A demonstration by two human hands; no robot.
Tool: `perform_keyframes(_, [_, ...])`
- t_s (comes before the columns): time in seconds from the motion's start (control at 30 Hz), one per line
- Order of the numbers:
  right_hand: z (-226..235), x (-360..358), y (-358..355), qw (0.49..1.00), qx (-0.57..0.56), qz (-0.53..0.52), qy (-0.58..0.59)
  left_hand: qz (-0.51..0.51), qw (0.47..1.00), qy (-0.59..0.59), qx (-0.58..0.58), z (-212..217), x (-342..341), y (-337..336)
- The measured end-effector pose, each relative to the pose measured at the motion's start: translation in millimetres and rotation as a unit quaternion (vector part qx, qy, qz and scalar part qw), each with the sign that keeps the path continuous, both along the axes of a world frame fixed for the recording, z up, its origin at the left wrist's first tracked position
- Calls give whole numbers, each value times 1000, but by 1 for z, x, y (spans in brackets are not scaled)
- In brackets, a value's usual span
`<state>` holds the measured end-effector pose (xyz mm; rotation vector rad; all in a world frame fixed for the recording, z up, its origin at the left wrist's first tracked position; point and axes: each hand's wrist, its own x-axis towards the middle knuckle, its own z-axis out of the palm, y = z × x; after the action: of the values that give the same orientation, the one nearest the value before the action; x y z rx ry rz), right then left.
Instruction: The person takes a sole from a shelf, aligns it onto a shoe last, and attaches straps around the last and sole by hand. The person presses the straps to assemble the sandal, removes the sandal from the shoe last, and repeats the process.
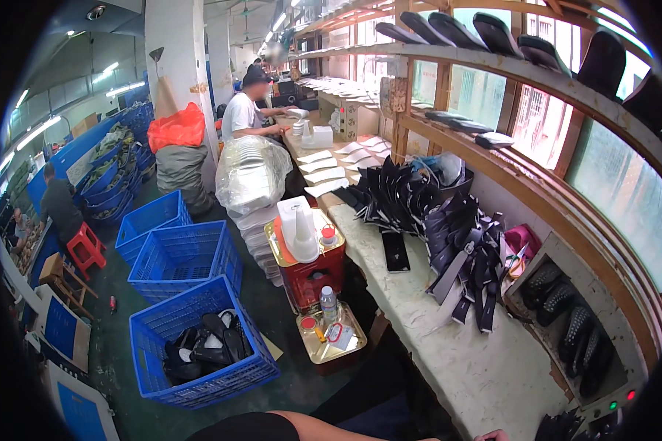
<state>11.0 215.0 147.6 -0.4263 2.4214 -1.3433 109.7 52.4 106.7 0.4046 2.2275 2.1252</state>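
The cluster of black strap pieces (557,426) lay at the near end of the counter (485,382), cropped by the lower edge, so its long axis could not be told. It sat just right of the only visible hand (491,436); I could not tell whether this was left or right, nor whether its grip was released or clenched. Farther up, a larger strap heap (456,246) pointed its loose ends nearward.

No words or numbers are showing legibly; any print on the red tin (329,273) is appearing too blurred.
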Motion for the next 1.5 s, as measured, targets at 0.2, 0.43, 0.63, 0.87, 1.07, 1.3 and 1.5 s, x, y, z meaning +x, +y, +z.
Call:
perform_keyframes(0.2, [-11,-3,1,1000,-13,5,-8,4,1000,30,-3,-3,-2,-4])
perform_keyframes(0.43, [-12,-2,1,999,-9,-15,-33,6,999,20,25,-12,0,2])
perform_keyframes(0.63, [-16,-3,3,999,0,-5,-44,22,999,-15,43,-10,6,4])
perform_keyframes(0.87, [-18,-5,5,997,-48,-9,-64,38,996,-16,73,-20,7,10])
perform_keyframes(1.07, [-13,-13,18,993,-12,78,-82,3,997,-34,66,-18,10,8])
perform_keyframes(1.3, [-1,-2,-3,997,18,19,-73,30,996,-22,75,-26,7,10])
perform_keyframes(1.5, [13,4,-5,994,-2,-10,-108,6,994,-75,82,-15,8,8])
